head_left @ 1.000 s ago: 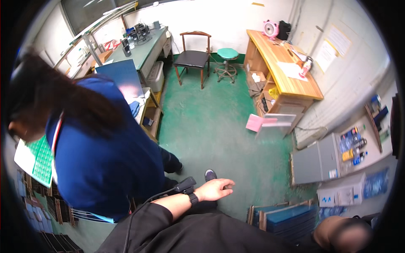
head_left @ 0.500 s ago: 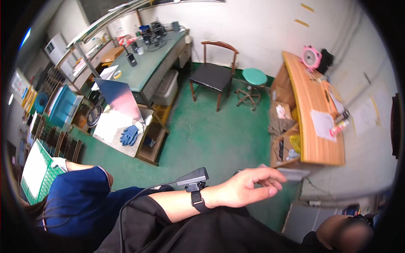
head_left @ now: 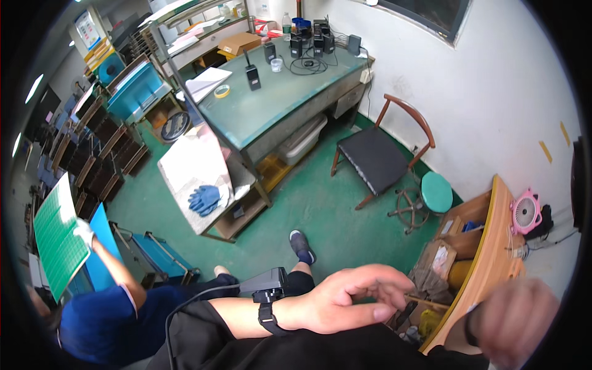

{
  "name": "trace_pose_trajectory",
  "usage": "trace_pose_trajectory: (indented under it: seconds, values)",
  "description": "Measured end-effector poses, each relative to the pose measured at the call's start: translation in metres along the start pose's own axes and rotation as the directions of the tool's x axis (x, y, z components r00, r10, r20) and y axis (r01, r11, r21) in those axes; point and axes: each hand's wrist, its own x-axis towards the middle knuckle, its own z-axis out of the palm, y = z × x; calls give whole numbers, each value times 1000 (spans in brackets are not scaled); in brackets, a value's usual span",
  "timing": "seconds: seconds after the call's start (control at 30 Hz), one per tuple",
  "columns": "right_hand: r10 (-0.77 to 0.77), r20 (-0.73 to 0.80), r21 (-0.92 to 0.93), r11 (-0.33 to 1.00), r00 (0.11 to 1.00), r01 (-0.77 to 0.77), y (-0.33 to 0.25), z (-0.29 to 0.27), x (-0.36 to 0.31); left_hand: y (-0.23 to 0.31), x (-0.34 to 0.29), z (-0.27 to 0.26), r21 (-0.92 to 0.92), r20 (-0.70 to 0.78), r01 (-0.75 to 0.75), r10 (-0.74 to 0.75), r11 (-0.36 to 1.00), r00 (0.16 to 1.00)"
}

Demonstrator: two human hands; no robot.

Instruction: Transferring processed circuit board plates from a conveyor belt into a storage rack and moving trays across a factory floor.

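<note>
My left hand (head_left: 357,299) reaches across my front, its fingers loosely bent and apart, with nothing in it. A black strap (head_left: 268,314) with a small black device (head_left: 265,282) and a cable is round that wrist. Blurred at the lower right, my right hand (head_left: 518,320) is near the edge of a wooden desk (head_left: 459,311); its fingers are smeared, and I cannot tell whether it holds anything. A dark band shows at its wrist.
On my left, a person in blue (head_left: 102,317) grips a green gridded board (head_left: 60,237) with a gloved hand. Ahead are a low stand (head_left: 176,160) with blue gloves (head_left: 205,200), a green-topped workbench (head_left: 237,114) with radios, a chair (head_left: 376,157) and a stool (head_left: 436,191).
The view has swung left, so the furniture sits farther right and lower. My right hand has risen into fuller view. At my left, the person's green board is higher and farther out.
</note>
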Motion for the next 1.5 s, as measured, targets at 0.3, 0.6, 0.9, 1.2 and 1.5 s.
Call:
trace_pose_trajectory:
  seconds: [0.3,0.6,0.9,1.2,1.5]
  values:
    - [420,-252,-536,690,872,-487,228,-137,83,41,99,-183,-193,-384,92,-161,977,909]
    - [626,-138,-366,688,767,-627,392,-229,184,98,146,-337,-12,-694,119,-94,993,714]
    - [497,-361,-570,552,789,-609,598,-494,283,103,162,-485,90,-978,90,71,992,194]
    - [613,-143,-934,176,777,-310,732,-665,366,114,254,-551,-117,-990,-100,-123,988,-63]
    - [691,124,-928,335,713,-163,756,-656,406,171,338,-603,257,-966,369,252,893,63]
